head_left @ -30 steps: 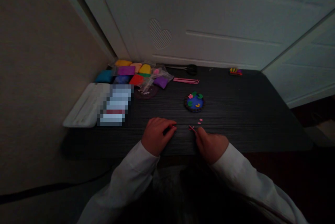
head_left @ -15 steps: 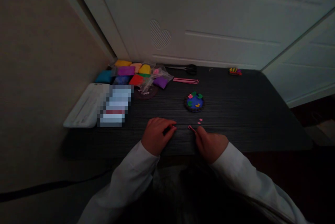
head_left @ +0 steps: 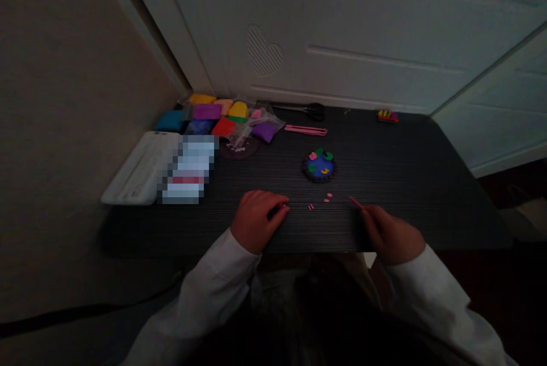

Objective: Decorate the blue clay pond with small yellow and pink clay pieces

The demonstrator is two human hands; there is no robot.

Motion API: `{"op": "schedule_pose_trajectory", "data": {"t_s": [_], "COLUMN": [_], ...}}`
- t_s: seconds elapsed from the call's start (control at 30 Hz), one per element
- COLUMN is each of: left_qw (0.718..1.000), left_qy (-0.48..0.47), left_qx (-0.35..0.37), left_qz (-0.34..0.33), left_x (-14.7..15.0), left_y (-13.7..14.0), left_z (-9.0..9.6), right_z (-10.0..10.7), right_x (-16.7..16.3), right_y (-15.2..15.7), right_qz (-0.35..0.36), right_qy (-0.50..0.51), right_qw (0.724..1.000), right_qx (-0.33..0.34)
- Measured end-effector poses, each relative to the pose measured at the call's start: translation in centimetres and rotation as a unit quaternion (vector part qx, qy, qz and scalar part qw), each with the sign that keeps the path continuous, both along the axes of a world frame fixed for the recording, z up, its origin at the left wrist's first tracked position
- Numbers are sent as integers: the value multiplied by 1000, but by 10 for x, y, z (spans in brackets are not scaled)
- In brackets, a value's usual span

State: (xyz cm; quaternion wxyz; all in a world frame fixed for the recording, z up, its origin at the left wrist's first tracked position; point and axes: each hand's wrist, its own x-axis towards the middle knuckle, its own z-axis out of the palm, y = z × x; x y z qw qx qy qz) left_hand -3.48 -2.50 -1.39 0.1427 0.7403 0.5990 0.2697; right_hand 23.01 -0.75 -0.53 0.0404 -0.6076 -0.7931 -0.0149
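My left hand (head_left: 256, 220) rests at the table's near side, thumb and forefinger pinched on a small piece of pink clay that barely shows at the fingertips. My right hand (head_left: 393, 235), closed, grips a thin pink clay tool (head_left: 355, 202) whose tip points up and left. Between the hands lie two tiny pink clay strips (head_left: 311, 207). Two flat pink clay pieces (head_left: 329, 195) sit just beyond them. Farther back is a round clay pond (head_left: 320, 166) with a dark rim, blue middle, green leaves, a pink flower and small yellow shapes.
Bags of coloured clay (head_left: 207, 112) are heaped at the back left, beside a round dish (head_left: 239, 148) with white bits. A white case (head_left: 141, 169) and a blurred-out screen (head_left: 190, 169) lie left. Pink tools (head_left: 305, 130), scissors (head_left: 314, 110) and a colourful small piece (head_left: 387, 117) are along the back.
My right hand has moved right with the pink tool, away from the tiny pink strips, which now show on the table. My left hand has hardly moved.
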Motion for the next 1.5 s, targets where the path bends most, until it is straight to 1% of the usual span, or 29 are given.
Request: {"op": "schedule_pose_trajectory", "data": {"t_s": [0.07, 0.17, 0.27, 0.33, 0.4, 0.53, 0.63, 0.73, 0.87, 1.07, 1.3, 1.5], "left_qw": [1000, 1000, 1000, 1000, 1000, 1000, 1000, 1000, 1000, 1000, 1000, 1000], "left_qy": [1, 2, 3, 4, 6, 8, 8, 8, 5, 2, 0, 4], "left_qx": [0, 0, -2, -3, -4, -2, -6, -4, -4, 1, 3, 3], "left_qz": [1, 4, 3, 2, 2, 3, 2, 4, 4, 1, 1, 1], "left_x": [0, 0, 0, 0, 0, 0, 1, 1, 1, 0, 1, 1], "left_y": [0, 1, 1, 0, 0, 1, 1, 1, 0, 0, 0, 0], "left_z": [-1, -1, -1, -1, -1, -1, -1, -1, -1, -1, 0, -1], "right_z": [-4, -8, -9, -7, -4, 1, 2, 4, 4, 3, 8, 0], "right_x": [13, 19, 10, 0, -13, -41, -57, -65, -67, -67, -53, -41], "right_y": [11, 21, 22, 17, 13, 10, 15, 21, 27, 31, 21, 8], "right_qz": [9, 44, 56, 76, 117, 187, 196, 203, 224, 235, 215, 190], "right_qy": [40, 40, 31, 56, 87, 115, 114, 111, 115, 116, 112, 133], "right_qw": [998, 996, 992, 987, 982, 974, 974, 973, 968, 965, 970, 972], "right_qx": [36, 61, 107, 132, 123, 49, 28, 20, 12, 13, 8, 26]}}
